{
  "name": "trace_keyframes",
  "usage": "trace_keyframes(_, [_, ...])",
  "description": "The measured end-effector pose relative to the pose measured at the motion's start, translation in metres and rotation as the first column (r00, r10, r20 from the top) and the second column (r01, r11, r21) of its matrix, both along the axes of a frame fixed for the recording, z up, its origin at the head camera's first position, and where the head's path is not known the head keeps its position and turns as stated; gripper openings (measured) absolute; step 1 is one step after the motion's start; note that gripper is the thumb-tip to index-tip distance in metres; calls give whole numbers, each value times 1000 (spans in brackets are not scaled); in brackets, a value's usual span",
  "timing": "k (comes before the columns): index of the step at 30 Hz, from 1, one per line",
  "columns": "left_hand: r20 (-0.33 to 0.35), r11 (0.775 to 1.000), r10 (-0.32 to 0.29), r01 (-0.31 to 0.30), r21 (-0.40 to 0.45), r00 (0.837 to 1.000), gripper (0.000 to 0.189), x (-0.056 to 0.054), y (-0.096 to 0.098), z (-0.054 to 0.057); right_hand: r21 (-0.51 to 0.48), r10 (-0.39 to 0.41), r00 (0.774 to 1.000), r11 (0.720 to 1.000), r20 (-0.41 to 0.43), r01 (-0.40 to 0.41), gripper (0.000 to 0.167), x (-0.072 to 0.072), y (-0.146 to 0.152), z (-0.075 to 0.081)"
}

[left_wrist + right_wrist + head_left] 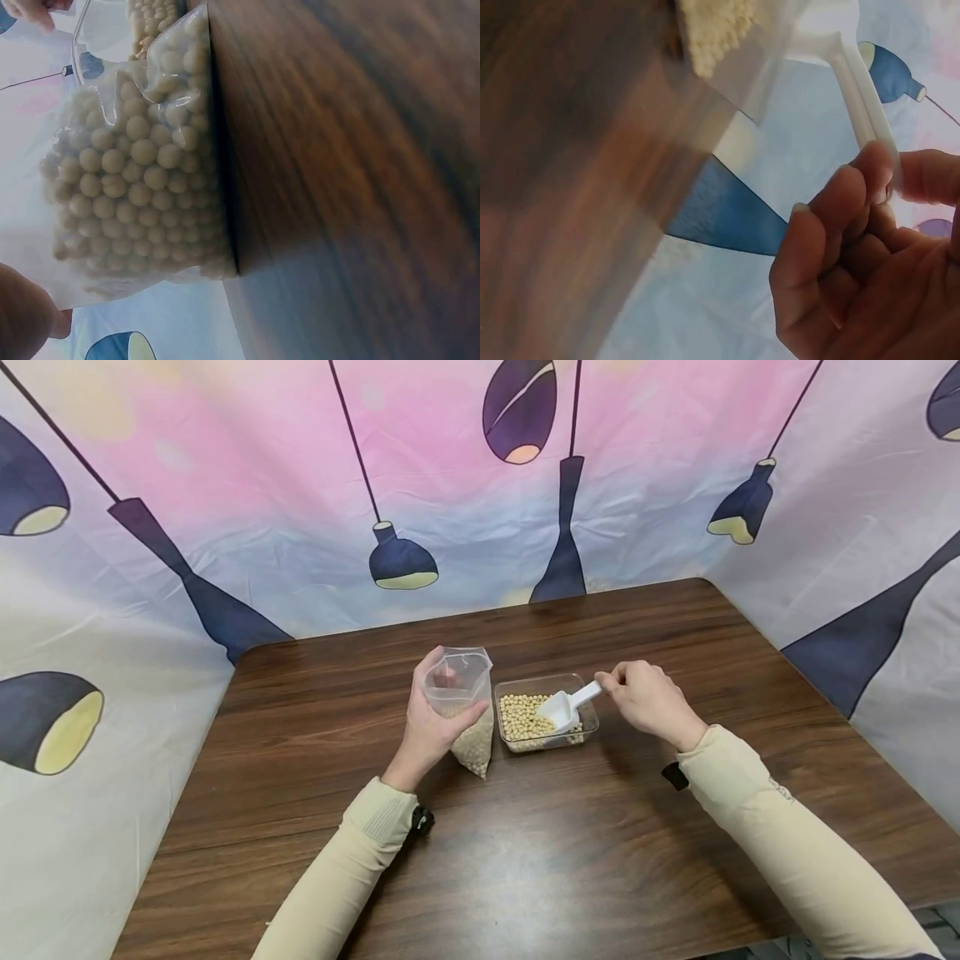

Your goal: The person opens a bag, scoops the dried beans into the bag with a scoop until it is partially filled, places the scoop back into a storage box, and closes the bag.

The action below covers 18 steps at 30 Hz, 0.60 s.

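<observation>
My left hand (432, 724) grips a clear plastic bag (135, 180) by its upper part, thumb across the front. Round pale beans (472, 747) fill the bag's lower part, and its bottom rests on the table. Between thumb and fingers, my right hand (651, 700) pinches the end of a white scoop's handle (862, 97). The scoop's bowl (559, 712) lies tilted among yellowish beans (519, 717) in a clear rectangular container (543, 745). That container stands just right of the bag. In the right wrist view the other fingers curl loosely below the handle.
The dark wood-grain table (480, 868) extends around the bag and container. A cloth backdrop (285, 468) printed with hanging lamps stands behind the table and along its sides. Black bands (422, 821) show at both wrists.
</observation>
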<state>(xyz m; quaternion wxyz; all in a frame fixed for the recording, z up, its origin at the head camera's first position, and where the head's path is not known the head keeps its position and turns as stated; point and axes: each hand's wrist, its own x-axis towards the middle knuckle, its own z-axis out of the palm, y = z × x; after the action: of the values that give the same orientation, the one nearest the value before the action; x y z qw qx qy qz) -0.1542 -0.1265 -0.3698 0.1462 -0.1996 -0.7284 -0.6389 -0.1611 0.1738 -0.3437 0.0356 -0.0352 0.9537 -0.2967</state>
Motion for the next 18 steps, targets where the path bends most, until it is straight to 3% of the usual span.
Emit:
trace_keyframes(9, [28,1000,-4,4,-3,1000,85,1,-1,1,-197,56,996,979,70,-41,48,-1,-3,-25])
trace_keyframes(14, [41,1000,-8,8,3,999,85,1,-1,0,-420,71,982,907,173,8,41,-3,-1,-40])
trace_keyframes(18, [40,1000,-6,6,8,999,84,1,-2,0,-529,83,975,848,206,40,39,-4,3,-49])
